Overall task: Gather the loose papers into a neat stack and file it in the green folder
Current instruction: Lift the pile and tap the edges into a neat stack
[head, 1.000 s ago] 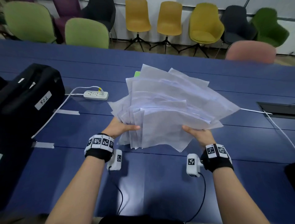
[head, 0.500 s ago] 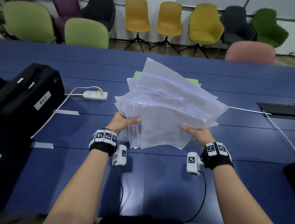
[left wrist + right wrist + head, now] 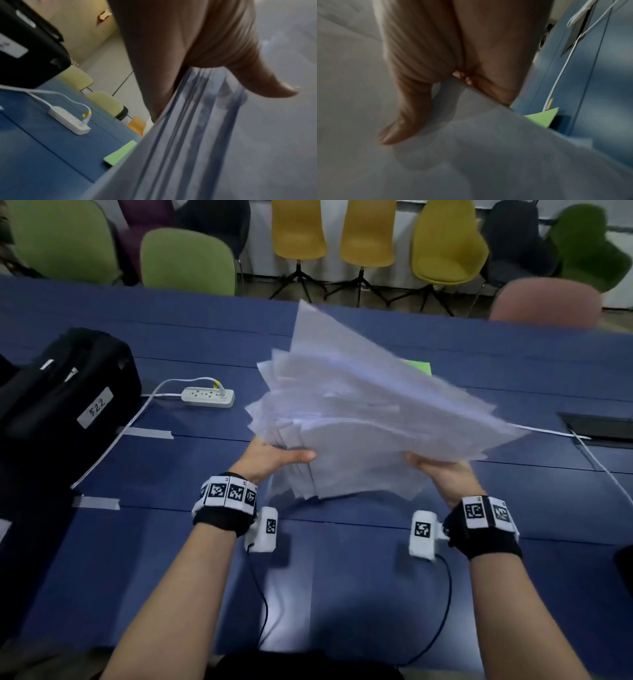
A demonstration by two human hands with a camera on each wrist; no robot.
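Note:
A thick, uneven bundle of white papers (image 3: 363, 419) is held above the blue table, tilted up at its far end with sheets fanned out. My left hand (image 3: 274, 458) grips its near left edge, thumb on top; in the left wrist view the thumb lies over the papers (image 3: 214, 135). My right hand (image 3: 442, 470) grips the near right edge, thumb over the papers (image 3: 471, 155). The green folder (image 3: 418, 367) lies flat on the table behind the bundle, mostly hidden; only a corner of the folder (image 3: 120, 154) (image 3: 542, 117) shows.
A black bag (image 3: 58, 402) with a white label sits at the left. A white power strip (image 3: 208, 397) and its cable lie beside it. A table cable hatch (image 3: 599, 428) with white cables is at the right. Chairs (image 3: 188, 261) line the far edge.
The bundle has been drawn tighter and its far end has tipped higher and to the right. My left hand has moved inward toward the right hand. More of the folder's right corner shows.

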